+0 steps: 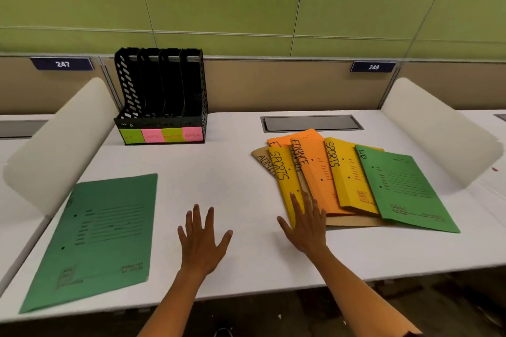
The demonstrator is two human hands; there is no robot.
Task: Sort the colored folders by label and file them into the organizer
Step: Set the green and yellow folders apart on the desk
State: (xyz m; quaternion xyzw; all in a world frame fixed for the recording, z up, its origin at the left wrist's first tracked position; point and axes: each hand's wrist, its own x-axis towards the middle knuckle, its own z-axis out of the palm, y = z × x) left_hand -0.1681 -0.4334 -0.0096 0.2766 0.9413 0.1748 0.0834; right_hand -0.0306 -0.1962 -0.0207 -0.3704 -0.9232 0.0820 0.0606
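Honestly these card folders (pixel 339 178) fanned on the counter (pixel 219 172) look light and slidey; pinch one by its near edge. Right hand (pixel 305 223) flat on the yellow SPORTS folder (pixel 284 172), left hand (pixel 202 238) spread, empty.

Two green card folders (pixel 90 238); two yellow card folders (pixel 287 180); two orange card folders (pixel 315 172); at least one tan card folder (pixel 264 159). One black perforated plastic organizer (pixel 161 96), four slots, four sticky labels (pixel 161 134).
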